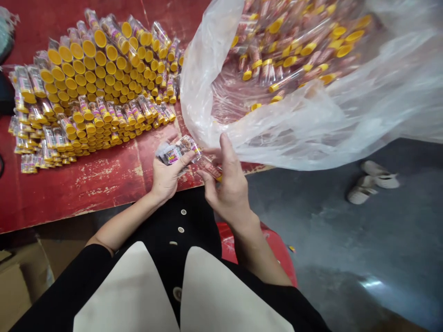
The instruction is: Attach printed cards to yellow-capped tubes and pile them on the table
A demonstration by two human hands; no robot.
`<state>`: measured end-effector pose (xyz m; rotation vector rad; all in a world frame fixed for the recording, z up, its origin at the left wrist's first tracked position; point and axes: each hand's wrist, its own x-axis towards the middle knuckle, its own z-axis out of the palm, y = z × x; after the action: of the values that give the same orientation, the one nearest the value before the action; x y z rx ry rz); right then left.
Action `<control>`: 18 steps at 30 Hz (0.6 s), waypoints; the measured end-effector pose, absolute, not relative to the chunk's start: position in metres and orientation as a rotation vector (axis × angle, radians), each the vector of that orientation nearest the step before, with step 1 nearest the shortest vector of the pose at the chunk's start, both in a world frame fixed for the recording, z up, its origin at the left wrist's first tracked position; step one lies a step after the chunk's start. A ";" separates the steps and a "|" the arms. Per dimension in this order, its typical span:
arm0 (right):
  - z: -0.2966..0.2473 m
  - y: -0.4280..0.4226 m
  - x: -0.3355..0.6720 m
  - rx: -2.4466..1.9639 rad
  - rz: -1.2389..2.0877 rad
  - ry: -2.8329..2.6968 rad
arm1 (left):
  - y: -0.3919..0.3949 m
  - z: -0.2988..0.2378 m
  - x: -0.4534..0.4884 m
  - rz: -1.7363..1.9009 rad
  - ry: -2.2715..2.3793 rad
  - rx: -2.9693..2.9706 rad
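My left hand (pixel 168 179) lies palm up at the near edge of the worktop (pixel 104 184), its fingers (pixel 183 160) curled closed over a small bunch of clear plastic tubes (pixel 177 151) with printed labels inside. My right hand (pixel 230 191) is just beside it, half open, with the thumb raised. Its fingers (pixel 207 177) curve in toward one more tube (pixel 211 165), and that tube's yellow cap (pixel 218 179) shows just under them. I can't tell whether they actually have hold of it.

Directly ahead of my hands, a big heap of the same tubes (pixel 93 78) lies on the worktop, packed side by side with most of the yellow caps facing me. The worktop is red, with its paint worn and chipped. To my right, a large clear plastic bag (pixel 346 115) hangs open over the worktop's edge and the floor, full of more capped tubes (pixel 287 55).

Below the bag, a pair of white shoes (pixel 373 181) sits on the grey floor (pixel 328 230). A red stool (pixel 273 244) shows under my right arm, and a cardboard box (pixel 20 286) sits down on my left. My black top has white panels and a row of buttons (pixel 180 229).
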<state>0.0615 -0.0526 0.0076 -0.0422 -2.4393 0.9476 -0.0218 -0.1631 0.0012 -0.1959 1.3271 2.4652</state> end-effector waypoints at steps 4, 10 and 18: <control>0.010 -0.056 0.064 -0.119 1.075 -2.400 | -0.165 0.000 -0.021 2.486 1.389 -0.123; 0.005 -0.066 0.063 -0.325 1.450 -2.235 | -0.163 0.003 -0.023 2.506 1.305 -0.288; -0.002 -0.078 0.061 -0.398 1.459 -1.940 | -0.162 0.000 -0.037 2.381 1.125 -0.593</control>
<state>0.0608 -0.0779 -0.0021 -0.3976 -1.9401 1.4592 -0.0369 -0.1618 -0.0003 -0.5928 1.1251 2.3808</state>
